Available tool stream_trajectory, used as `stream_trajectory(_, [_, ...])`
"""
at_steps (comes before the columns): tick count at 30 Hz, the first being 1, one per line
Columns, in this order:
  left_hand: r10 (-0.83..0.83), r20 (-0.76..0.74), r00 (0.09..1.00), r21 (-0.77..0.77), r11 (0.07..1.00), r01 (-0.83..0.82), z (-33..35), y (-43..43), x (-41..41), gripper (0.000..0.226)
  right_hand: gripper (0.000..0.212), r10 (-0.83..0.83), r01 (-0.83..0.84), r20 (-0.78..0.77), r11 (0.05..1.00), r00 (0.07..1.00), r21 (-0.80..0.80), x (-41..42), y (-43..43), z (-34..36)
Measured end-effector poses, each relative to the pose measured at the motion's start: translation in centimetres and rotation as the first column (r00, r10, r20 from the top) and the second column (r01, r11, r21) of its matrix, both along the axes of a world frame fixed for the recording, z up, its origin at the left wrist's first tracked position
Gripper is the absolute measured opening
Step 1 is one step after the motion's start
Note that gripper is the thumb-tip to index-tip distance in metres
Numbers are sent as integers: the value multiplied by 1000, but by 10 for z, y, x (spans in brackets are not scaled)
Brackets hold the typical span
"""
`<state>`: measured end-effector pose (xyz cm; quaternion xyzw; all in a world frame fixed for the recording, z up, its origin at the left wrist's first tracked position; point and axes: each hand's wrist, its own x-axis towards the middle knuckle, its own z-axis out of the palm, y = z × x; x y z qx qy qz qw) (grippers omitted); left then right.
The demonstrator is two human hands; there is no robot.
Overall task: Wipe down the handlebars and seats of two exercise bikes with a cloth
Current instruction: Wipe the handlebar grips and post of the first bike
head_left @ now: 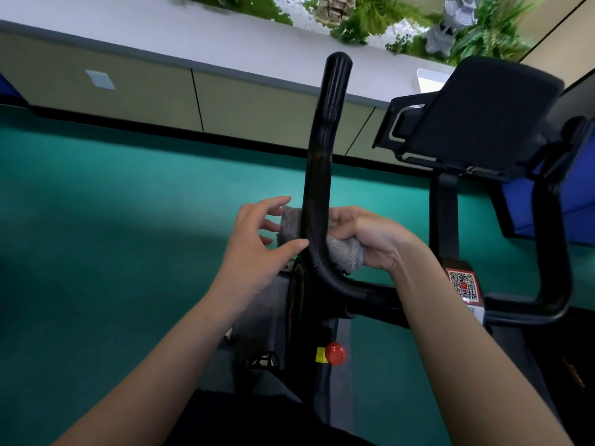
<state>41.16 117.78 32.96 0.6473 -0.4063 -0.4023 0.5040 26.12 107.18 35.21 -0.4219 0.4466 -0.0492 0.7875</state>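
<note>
A black exercise-bike handlebar (325, 140) rises from its lower bend up through the middle of the view. A grey cloth (346, 252) is wrapped behind the bar near that bend, with a flap showing on the bar's left side. My right hand (370, 236) grips the bunched cloth against the bar's right side. My left hand (260, 239) is on the bar's left side, its fingers spread and loosely bent, thumb tip touching the bar, fingertips close to the cloth flap. The right handlebar arm (550, 252) curves up at the far right. No seat is in view.
A black tablet holder (476, 120) stands at the upper right above the bike's stem. A red knob (335, 353) and a QR sticker (463, 283) sit on the frame below. Green floor lies to the left; a low beige cabinet wall with plants on top runs behind.
</note>
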Motion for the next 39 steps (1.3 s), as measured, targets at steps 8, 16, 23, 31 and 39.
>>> stream_trajectory(8, [29,-75,997,32,999,-27,-1,4,-3,51,30,143,-169,-159,973,977,-160,-23,5,17])
stream_trajectory(16, [66,-390,918,139,990,-12,3,10,-17,40,38,-92,-20,-69,458,993,-889,-14,3,60])
stream_trajectory(23, [118,-491,863,154,987,-48,1,15,-23,28,27,69,-483,-480,56,875,-874,33,0,59])
stream_trajectory(31, [156,-556,817,163,984,-77,-5,25,-34,31,29,282,-710,-697,-72,659,-701,42,6,77])
stream_trajectory(39, [119,-577,808,123,991,-58,-5,33,-39,43,36,222,-782,-818,-243,531,-574,73,-3,67])
